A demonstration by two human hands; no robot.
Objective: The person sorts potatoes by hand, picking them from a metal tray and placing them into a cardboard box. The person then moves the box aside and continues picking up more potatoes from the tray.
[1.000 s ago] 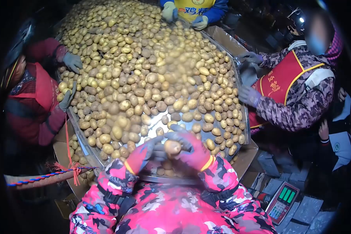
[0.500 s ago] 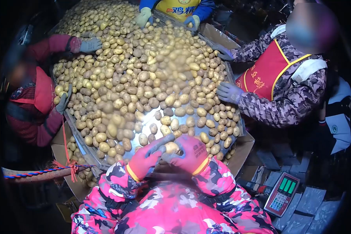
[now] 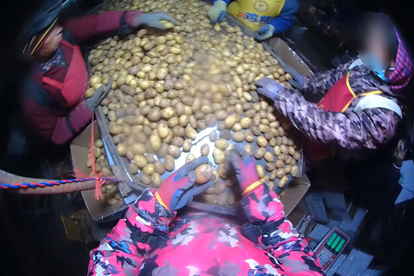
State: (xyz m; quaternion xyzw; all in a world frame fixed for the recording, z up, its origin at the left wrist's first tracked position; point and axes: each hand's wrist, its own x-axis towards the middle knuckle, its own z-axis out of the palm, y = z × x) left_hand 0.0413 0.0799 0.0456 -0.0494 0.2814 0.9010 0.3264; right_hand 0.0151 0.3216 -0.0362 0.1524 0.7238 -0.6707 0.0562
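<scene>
My left hand (image 3: 183, 184), in a pink and grey glove, is curled around a potato (image 3: 203, 173) just above the near edge of the sorting table. The thumb lies behind the potato and the fingers sit under its near side. To the right, my right hand (image 3: 243, 171), gloved the same way, is apart from that potato and over the potatoes near the table's edge. Motion smears its fingers, so I cannot see whether they hold anything. Many loose potatoes (image 3: 165, 112) cover the metal table (image 3: 200, 143), whose bare surface shows just beyond my hands.
Co-workers' gloved hands touch the pile at left (image 3: 98, 95), right (image 3: 267, 87) and far side (image 3: 217, 11). Cardboard boxes (image 3: 94, 204) stand against the table. A rope-wrapped bar (image 3: 55, 183) juts in from the left. A digital scale (image 3: 332, 246) stands lower right.
My hands have separated: the left keeps the potato, while the right has moved away to the right. The left co-worker's far hand reaches further over the pile. The view has shifted.
</scene>
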